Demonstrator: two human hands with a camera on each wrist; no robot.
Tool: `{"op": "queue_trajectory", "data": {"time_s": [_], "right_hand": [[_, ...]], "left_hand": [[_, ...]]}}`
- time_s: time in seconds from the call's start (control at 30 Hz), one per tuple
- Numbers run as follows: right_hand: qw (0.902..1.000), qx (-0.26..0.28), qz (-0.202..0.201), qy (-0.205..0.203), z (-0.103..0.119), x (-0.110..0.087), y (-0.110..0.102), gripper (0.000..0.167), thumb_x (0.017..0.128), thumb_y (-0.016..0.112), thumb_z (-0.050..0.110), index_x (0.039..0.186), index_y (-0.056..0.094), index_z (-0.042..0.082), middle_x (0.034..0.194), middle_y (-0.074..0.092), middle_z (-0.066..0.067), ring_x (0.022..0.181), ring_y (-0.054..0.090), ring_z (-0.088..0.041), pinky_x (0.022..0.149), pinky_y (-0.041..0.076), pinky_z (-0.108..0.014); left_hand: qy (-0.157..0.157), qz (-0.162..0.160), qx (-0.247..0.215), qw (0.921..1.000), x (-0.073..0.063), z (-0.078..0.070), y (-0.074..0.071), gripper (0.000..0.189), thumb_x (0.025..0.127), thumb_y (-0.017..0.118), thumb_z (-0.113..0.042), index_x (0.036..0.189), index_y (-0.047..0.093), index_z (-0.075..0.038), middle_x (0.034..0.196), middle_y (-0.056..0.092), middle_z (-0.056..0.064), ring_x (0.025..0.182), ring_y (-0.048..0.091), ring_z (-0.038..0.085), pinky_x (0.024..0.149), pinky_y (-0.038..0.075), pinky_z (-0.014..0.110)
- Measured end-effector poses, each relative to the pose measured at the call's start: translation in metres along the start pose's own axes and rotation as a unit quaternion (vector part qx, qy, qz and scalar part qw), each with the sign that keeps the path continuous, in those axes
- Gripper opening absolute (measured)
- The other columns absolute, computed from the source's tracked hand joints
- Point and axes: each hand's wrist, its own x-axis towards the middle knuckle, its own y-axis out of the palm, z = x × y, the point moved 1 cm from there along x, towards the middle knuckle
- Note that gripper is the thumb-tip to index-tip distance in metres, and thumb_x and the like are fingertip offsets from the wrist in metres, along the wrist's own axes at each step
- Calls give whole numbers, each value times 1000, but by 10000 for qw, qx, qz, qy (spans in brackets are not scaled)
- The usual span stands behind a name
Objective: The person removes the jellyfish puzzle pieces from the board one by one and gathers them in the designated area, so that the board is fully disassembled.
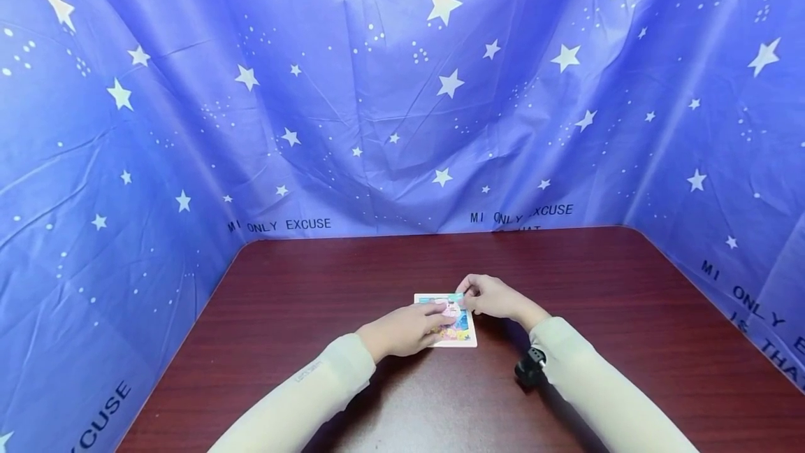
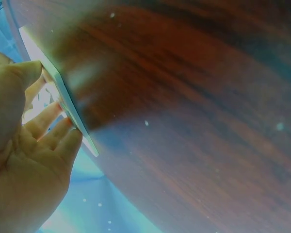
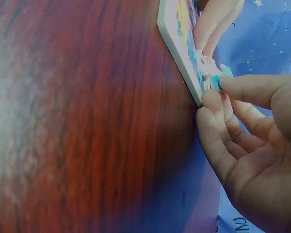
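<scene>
A small square picture puzzle (image 1: 462,335) with a white border and a colourful pink, blue and yellow picture lies flat on the table. My left hand (image 1: 402,329) rests on its left part, fairly straight fingers spread over the picture. In the left wrist view, the thumb (image 2: 31,73) lies at the puzzle's edge. My right hand (image 1: 493,297) is at the far right corner, pinching a small teal puzzle piece (image 3: 214,81) between thumb and fingers. That piece stands tilted up from the board in the right wrist view. The fingers hide parts of the picture.
The dark red wooden table (image 1: 283,285) has a glossy surface. Blue cloth (image 1: 377,124) with white stars hangs behind it and along both sides. A black device (image 1: 530,368) is strapped at my right wrist.
</scene>
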Motion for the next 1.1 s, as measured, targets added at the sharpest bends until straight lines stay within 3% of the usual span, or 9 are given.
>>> {"op": "queue_trajectory", "data": {"time_s": [0.17,0.5,0.7,1.1], "right_hand": [[9993,363,34,-92,1,-4,-5,11,94,61,2,103,61,-3,82,63,-10,72,61,-22,62,54,-36],[9993,368,-93,-69,-18,-15,-31,10,96,60,3,104,61,-3,81,62,-8,74,61,-21,66,56,-36],[9992,371,-115,5,-31,-32,-50,12,96,59,1,105,60,-6,83,63,-10,76,61,-22,65,55,-33],[9969,674,-191,359,-76,-71,-99,22,97,56,0,112,56,-16,90,64,-10,80,60,-19,68,55,-30]], "left_hand": [[-146,106,33,9998,1,1,1,43,104,56,-25,146,54,-18,150,48,9,138,44,20,112,35,30],[-272,183,-144,9994,-1,-3,-4,44,104,55,-25,147,53,-17,150,48,11,139,43,22,113,34,33],[-416,346,-81,9985,-1,-4,-4,45,105,54,-26,150,50,-21,153,45,8,141,40,20,114,32,30],[-444,348,-14,9984,-1,-4,-1,45,105,53,-27,150,50,-22,154,44,7,142,38,19,115,30,30]]}}
